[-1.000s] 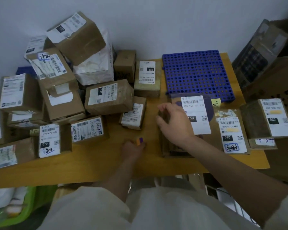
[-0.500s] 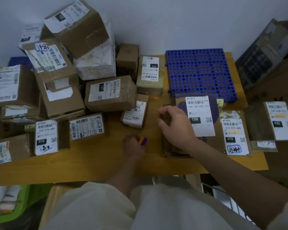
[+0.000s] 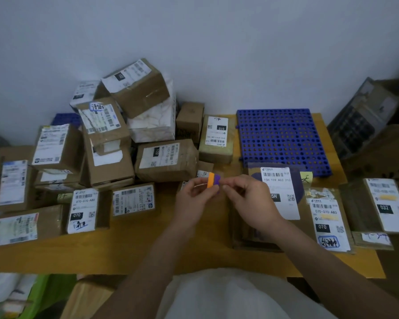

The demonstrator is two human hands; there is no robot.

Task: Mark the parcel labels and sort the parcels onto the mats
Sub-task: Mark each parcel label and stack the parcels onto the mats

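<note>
Marker (image 3: 213,180) pinched between both hands' fingers (image 3: 226,184).

Yellow wooden table (image 3: 129,254), pale wall (image 3: 194,38), green bin (image 3: 44,293) below.

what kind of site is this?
Probably a small parcel sorting spot, makeshift rather than a warehouse: labelled cardboard parcels heaped against a wall on a wooden table, a blue perforated mat, and both hands holding a marker.

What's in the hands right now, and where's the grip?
A marker, orange and purple. The left hand holds its orange body; the right hand pinches the purple end with its fingertips. Both are raised above the table.
</note>
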